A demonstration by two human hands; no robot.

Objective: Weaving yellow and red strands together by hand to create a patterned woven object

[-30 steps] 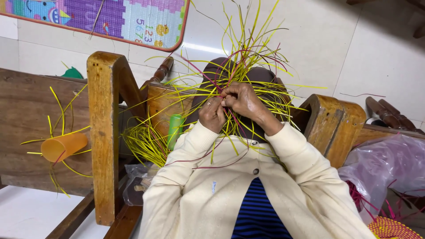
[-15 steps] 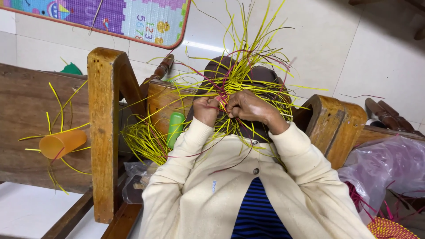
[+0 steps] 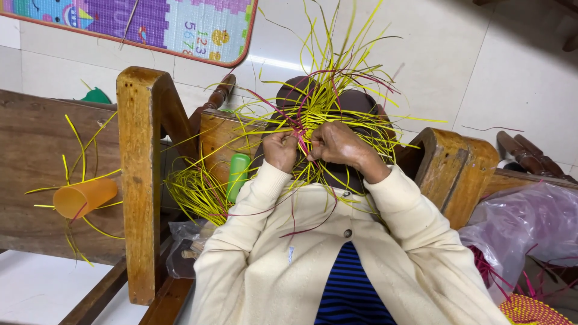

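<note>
Pinching the weave (image 3: 328, 117), both hands meet at its centre, above the person's lap and between the two wooden chair arms. The left hand (image 3: 281, 150) has its fingers closed on a few yellow strips; the right hand (image 3: 338, 144) clamps thumb and fingers on strips just beside it, slightly nearer the crossing point. Loose strips fan up and outward from the fingers, long axes pointing away toward the wall. A green bottle (image 3: 238, 174) stands by the left chair arm (image 3: 141, 174).

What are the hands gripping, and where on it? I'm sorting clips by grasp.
Both the left hand and right hand pinch the yellow and magenta weaving strands at their woven centre.
</note>
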